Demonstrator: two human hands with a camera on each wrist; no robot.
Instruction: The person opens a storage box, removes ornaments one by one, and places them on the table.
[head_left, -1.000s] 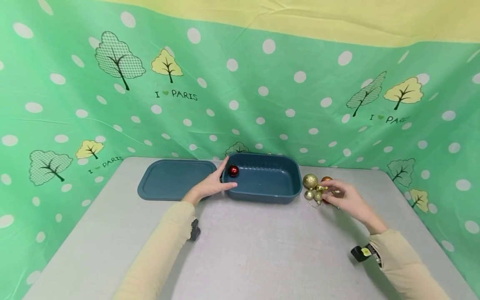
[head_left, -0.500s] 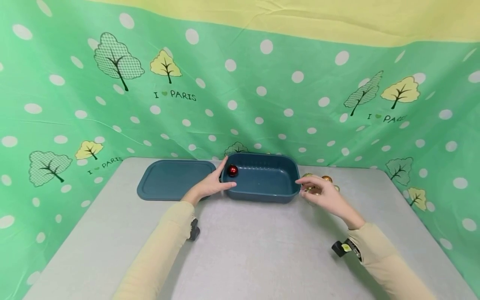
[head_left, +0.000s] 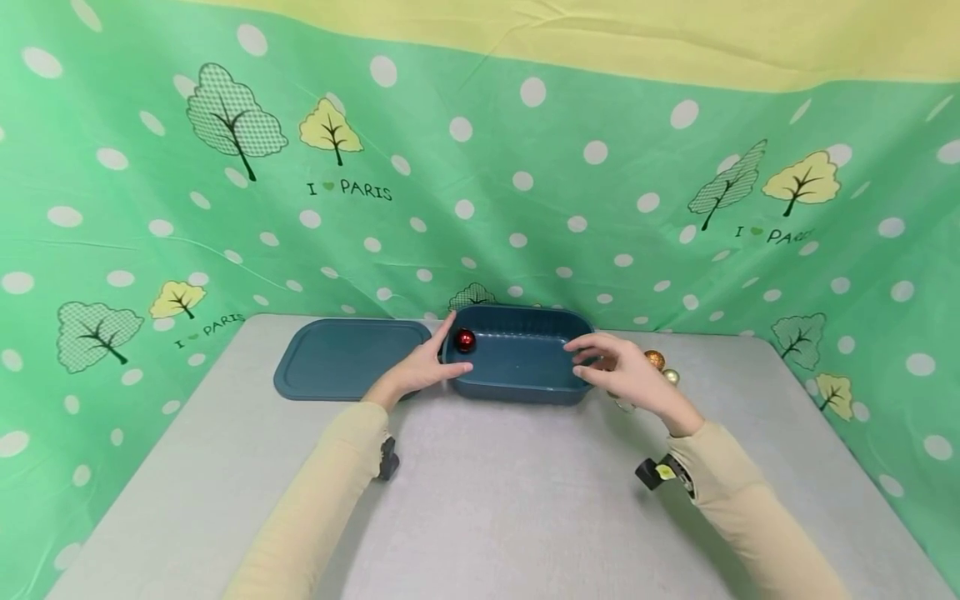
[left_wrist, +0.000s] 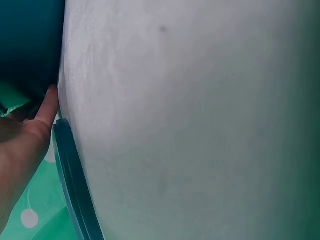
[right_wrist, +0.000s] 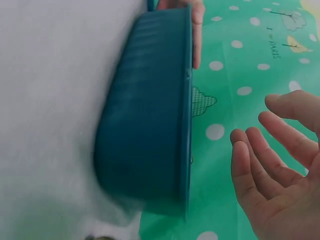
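Note:
A dark teal plastic container [head_left: 517, 393] stands near the table's back edge, with a shiny red Christmas bauble [head_left: 465, 340] in its left end. My left hand [head_left: 420, 367] holds that end, thumb over the rim and fingers against the outer wall. In the left wrist view a finger of the left hand [left_wrist: 47, 107] lies low against the wall, near the tabletop. Over the container's right end hovers my right hand [head_left: 626, 375]. The right wrist view shows its fingers [right_wrist: 245, 165] loosely bent, thumb apart, nothing between them.
The matching teal lid [head_left: 352, 358] lies flat left of the container. An orange bauble [head_left: 655, 359] and a small pale gold bauble [head_left: 671, 377] show beyond my right hand, which covers others. A green dotted cloth [head_left: 525, 208] hangs behind the table.
My right hand has moved left from the bauble cluster to above the container's right end. The left hand keeps its place on the container, and the red bauble lies where it was.

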